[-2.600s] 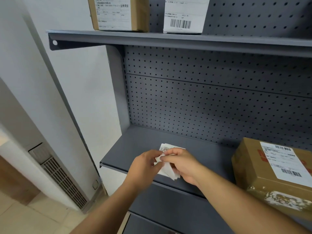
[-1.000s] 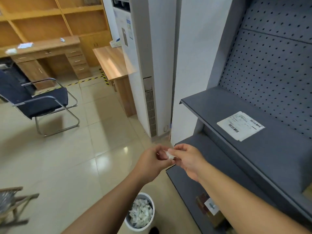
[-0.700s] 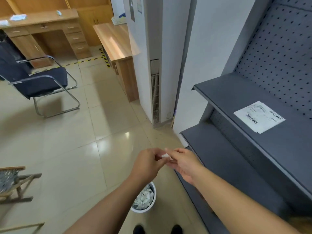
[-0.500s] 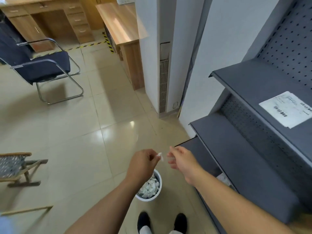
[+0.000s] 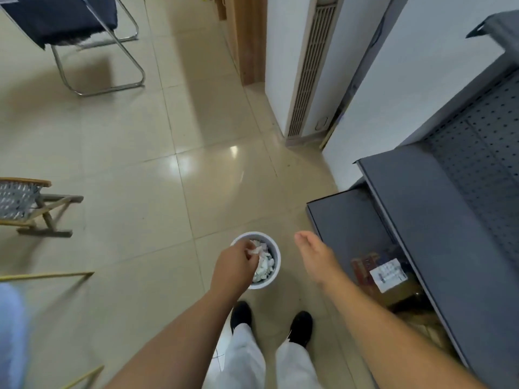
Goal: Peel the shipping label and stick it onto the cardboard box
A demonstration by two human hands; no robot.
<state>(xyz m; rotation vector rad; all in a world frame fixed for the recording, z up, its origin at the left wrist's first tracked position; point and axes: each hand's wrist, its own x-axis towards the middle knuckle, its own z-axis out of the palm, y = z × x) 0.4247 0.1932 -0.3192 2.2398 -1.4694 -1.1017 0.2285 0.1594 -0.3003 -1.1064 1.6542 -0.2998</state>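
My left hand (image 5: 236, 262) hangs over a small white waste bin (image 5: 276, 273) on the floor, fingers pinched on a crumpled scrap of white backing paper (image 5: 254, 250). The bin holds several crumpled white scraps. My right hand (image 5: 314, 256) is to the right of the bin, fingers loose and empty. A cardboard box (image 5: 393, 287) with a white label (image 5: 389, 275) on top sits under the lowest grey shelf at the right. The peeled shipping label and its shelf are out of view.
Grey metal shelving (image 5: 438, 220) with a pegboard back fills the right side. A white floor air-conditioner (image 5: 303, 66) stands behind it. A dark chair (image 5: 70, 29) is at top left, a wooden stool (image 5: 31, 206) at left. My shoes (image 5: 241, 315) stand just below the bin.
My view has swung from the shelf down to the floor. My hands have separated; the left one has dropped over the bin with the scrap, and the right one has let go.
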